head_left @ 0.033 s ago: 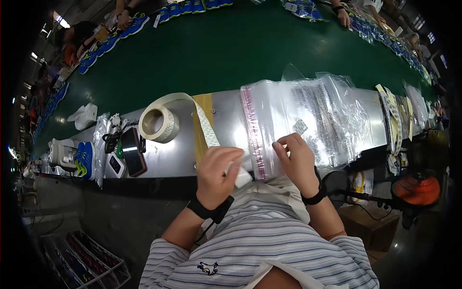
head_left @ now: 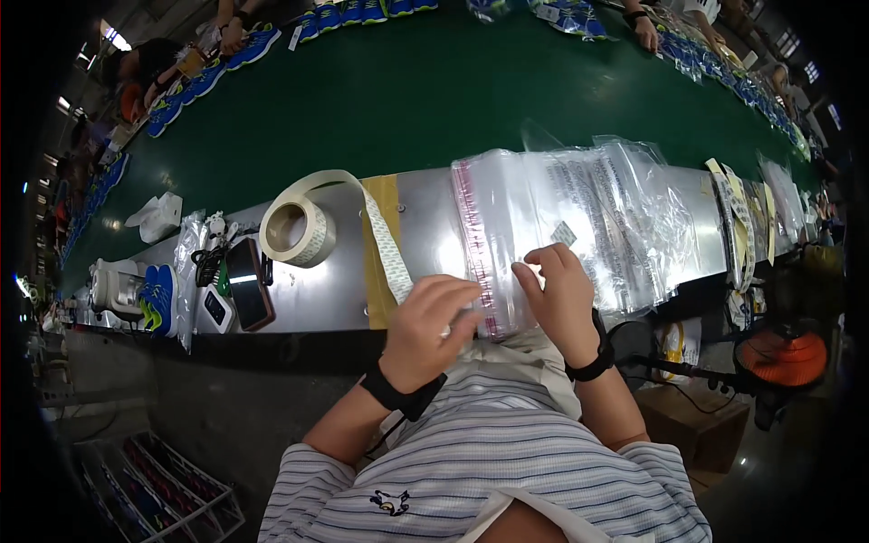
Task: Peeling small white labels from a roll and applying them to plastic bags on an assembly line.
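A roll of white stickers (head_left: 297, 233) stands on the metal work surface, its patterned strip (head_left: 386, 237) running down to my left hand (head_left: 430, 319). That hand has its fingers curled round the strip's end, which they mostly hide. My right hand (head_left: 559, 288) is over a stack of clear plastic bags (head_left: 516, 204); thumb and forefinger are nearly together, and anything between them is too small to make out. A small patterned square sticker (head_left: 564, 233) shows just beyond its fingertips; I cannot tell whether it touches the bag or the fingers.
Left of the roll lie a phone (head_left: 249, 285), a small white device (head_left: 215, 310) and blue shoes (head_left: 160, 299). A green belt (head_left: 407, 100) runs behind, with more shoes and other people's hands at its far side. An orange fan (head_left: 782, 354) stands at right.
My left hand has shifted slightly right, and the white end below its fingers is no longer visible. My right hand has moved up a little. A blue item has appeared at the belt's far edge.
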A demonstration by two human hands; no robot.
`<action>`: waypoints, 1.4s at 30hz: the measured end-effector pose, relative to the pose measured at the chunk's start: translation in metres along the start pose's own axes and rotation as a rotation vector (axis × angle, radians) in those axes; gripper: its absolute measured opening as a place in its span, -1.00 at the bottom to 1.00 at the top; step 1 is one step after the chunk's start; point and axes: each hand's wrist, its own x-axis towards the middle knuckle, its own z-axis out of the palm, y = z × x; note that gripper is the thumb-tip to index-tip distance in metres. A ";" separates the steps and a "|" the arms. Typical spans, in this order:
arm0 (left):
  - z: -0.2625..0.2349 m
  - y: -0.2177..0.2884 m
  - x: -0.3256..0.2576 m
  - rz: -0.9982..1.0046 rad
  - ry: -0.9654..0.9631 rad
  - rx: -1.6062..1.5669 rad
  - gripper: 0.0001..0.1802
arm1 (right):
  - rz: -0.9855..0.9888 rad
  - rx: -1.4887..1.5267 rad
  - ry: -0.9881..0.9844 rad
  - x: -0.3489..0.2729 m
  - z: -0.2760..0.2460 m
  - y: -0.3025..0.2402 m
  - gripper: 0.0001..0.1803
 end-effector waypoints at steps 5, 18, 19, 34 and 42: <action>0.044 -0.013 -0.015 0.033 -0.324 0.233 -0.46 | -0.035 -0.222 -0.074 0.001 0.029 0.007 -0.65; 0.012 0.001 0.045 -0.360 -0.198 -0.571 -0.65 | 0.251 0.263 0.074 0.005 -0.015 0.036 -0.88; 0.022 -0.006 0.056 -0.429 -0.233 -0.872 -0.62 | 0.276 0.358 -0.018 0.004 -0.010 0.040 -0.88; 0.146 -0.064 0.089 -1.038 -0.469 -1.648 -0.45 | 0.043 0.399 -0.202 -0.005 -0.045 0.007 -0.57; 0.038 -0.001 0.073 -0.734 -0.345 -1.588 -0.17 | 0.031 0.083 -0.015 -0.009 -0.042 0.047 -0.72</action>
